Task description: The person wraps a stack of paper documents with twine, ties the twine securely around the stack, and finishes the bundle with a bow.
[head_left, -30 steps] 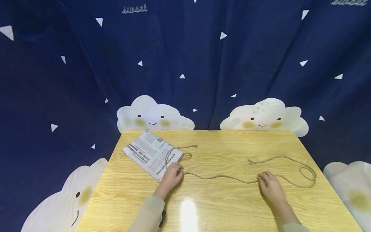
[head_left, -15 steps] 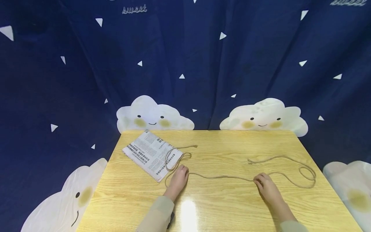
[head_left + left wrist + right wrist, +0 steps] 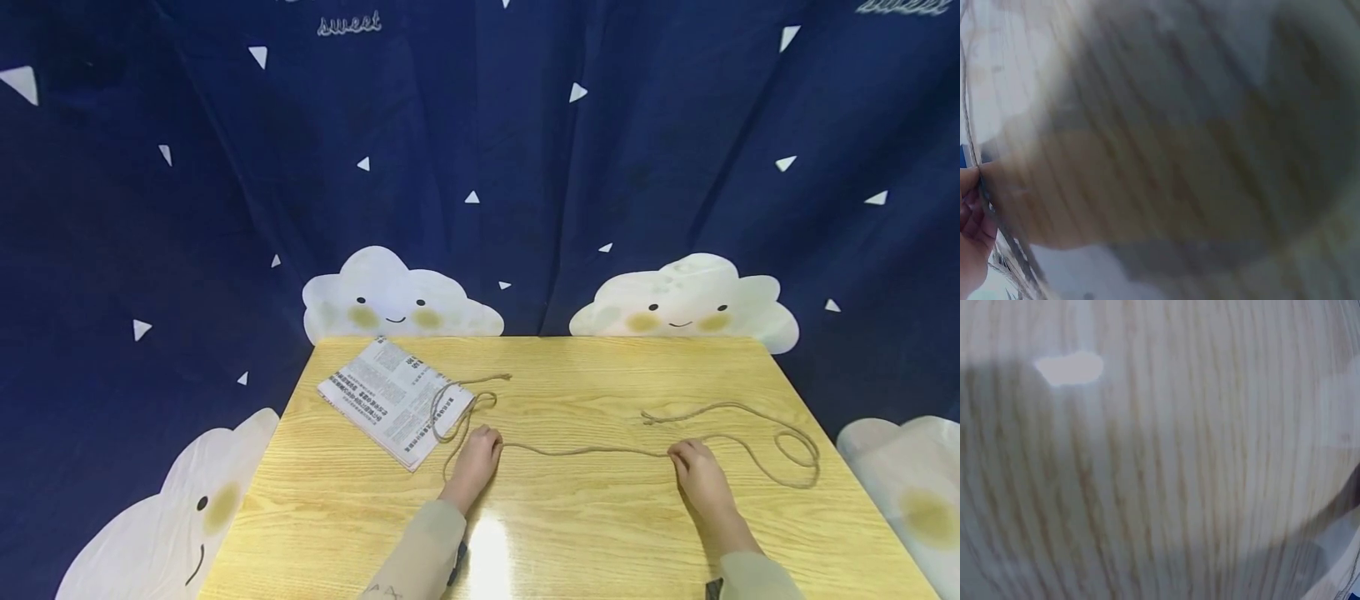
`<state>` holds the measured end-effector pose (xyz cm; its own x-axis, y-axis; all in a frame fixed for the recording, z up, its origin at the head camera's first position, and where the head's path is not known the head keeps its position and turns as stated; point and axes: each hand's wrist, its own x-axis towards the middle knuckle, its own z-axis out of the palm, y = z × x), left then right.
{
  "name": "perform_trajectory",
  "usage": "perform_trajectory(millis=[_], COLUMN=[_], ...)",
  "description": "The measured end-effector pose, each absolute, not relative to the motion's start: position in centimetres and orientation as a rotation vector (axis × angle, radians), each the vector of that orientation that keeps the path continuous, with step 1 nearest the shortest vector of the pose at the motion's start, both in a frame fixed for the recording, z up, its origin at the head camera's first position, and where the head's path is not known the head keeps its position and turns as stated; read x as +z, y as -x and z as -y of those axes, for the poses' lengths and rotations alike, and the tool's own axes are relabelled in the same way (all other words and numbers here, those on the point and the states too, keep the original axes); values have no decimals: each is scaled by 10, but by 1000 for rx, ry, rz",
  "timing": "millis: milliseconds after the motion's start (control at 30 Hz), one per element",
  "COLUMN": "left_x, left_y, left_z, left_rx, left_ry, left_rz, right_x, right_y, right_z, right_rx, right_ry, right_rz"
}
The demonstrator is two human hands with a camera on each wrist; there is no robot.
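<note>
A long tan cord [image 3: 585, 451] runs across the wooden table in the head view, nearly straight between the two hands. My left hand [image 3: 478, 460] pinches it just right of a folded newspaper [image 3: 382, 392]. In the left wrist view, the cord [image 3: 967, 119] passes between thumb and fingertip of that hand [image 3: 974, 219] at the left edge. Farther right, my right hand [image 3: 701, 479] pinches the cord too. One loose end lies in loops partly over the newspaper; the other curves on the right of the table. The right wrist view shows mostly tabletop.
The wooden table [image 3: 585, 533] carries the newspaper near its back left corner. Behind it hangs a dark blue curtain [image 3: 480, 125] with white triangles and smiling clouds. A bright reflection lies on the table's front part.
My left hand has slid right along the cord, away from the newspaper. My right hand shifted slightly left, then back right and a little farther away. The stretch between them is straighter.
</note>
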<state>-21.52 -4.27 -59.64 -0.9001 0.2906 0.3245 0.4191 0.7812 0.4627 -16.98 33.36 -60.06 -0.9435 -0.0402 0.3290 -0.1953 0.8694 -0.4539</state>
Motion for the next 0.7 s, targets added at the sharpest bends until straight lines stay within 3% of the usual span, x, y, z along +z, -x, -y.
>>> perform_trajectory(millis=[333,700], left_x=[-584,-575], left_y=[214,219], left_z=[65,136], left_rx=[-977,-1103], left_ry=[381,-387], left_rz=[2583,2248], right_x=[-594,-579], right_y=[169,192], right_z=[-323,-235], right_rx=[691,930], right_ry=[-170,-398], right_rz=[2695,2572])
